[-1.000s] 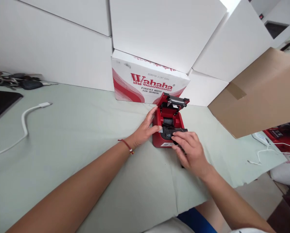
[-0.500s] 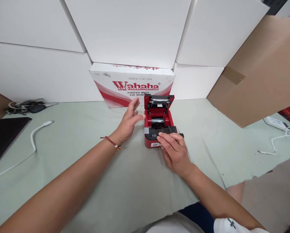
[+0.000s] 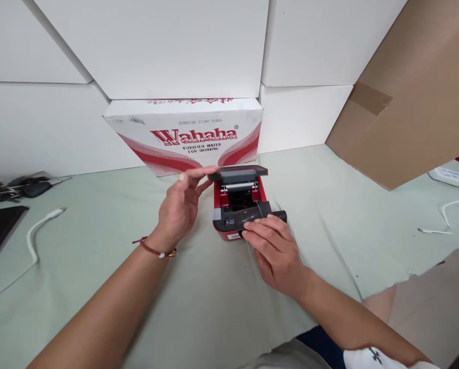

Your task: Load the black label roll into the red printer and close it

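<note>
A small red-and-black printer-like machine point(image 3: 218, 233) stands on the cloth-covered table, its hinged lid point(image 3: 248, 174) partly raised and tilted over the inside. At the lid's left edge, my left hand point(image 3: 179, 205) has its fingers on it, index finger stretched along the top. My right hand point(image 3: 275, 248) is closed at the machine's front edge, its fingertips on a clear film strip point(image 3: 248, 214) that runs out over the black front panel. Under the right fingers a dark cylinder-shaped part point(image 3: 280, 216) sticks out to the right. My right thumb is mostly hidden.
Behind the machine stands a white-and-red Wahaha carton point(image 3: 191, 136), backed by white boxes point(image 3: 148, 46). A brown cardboard box point(image 3: 402, 102) is at the right. To the left lie keys point(image 3: 33, 187), a black flat device point(image 3: 2, 225) and a white cable point(image 3: 33, 241); another white cable point(image 3: 444, 218) lies far right.
My left hand has moved from beside the machine onto its lid, and the lid has swung down from upright to a forward tilt. My right hand stays at the front. The view has shifted.
</note>
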Demonstrator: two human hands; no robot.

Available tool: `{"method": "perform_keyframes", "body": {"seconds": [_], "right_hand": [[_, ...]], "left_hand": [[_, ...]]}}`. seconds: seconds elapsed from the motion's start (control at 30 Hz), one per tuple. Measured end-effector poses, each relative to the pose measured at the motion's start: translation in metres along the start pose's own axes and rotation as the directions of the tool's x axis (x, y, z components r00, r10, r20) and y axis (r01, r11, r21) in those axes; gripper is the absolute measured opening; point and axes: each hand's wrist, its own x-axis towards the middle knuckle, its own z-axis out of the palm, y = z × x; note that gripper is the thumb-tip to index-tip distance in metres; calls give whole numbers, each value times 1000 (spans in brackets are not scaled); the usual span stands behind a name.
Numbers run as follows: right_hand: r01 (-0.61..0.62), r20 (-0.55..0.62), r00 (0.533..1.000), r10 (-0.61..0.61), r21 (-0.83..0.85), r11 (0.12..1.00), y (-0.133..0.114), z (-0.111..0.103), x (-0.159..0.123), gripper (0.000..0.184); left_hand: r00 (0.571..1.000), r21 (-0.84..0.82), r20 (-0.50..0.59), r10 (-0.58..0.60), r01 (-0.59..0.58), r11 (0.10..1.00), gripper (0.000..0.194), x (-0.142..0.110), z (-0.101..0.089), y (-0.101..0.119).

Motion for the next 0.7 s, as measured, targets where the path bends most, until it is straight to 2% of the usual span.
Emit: {"method": "perform_keyframes", "body": {"seconds": [0.07,0.17,0.33,0.5,0.6,0.7], "right_hand": [[-7,17,1000,7,2,1000,-1,-3,2,45],[-35,50,998,34,6,999,-2,-7,3,45],[-53,50,997,52,16,998,0,-5,1,50],[-22,21,1000,22,0,1000,1,0,0,44],[-2,41,999,0,32,999,1,-5,3,42],[-83,65,995,76,124,989,4,-19,12,37]], "left_hand": [[999,62,2,54,-54,997,56,-7,-4,-12],[986,226,68,150,-162,960,55,-17,-12,-24],[965,447,185,184,-249,859,44,-29,-18,-19],[965,487,176,196,-259,834,44,-41,-11,-13],[967,507,154,203,-253,824,46,-43,-6,-12],[963,507,136,233,-270,819,49,-40,-1,-12]]}}
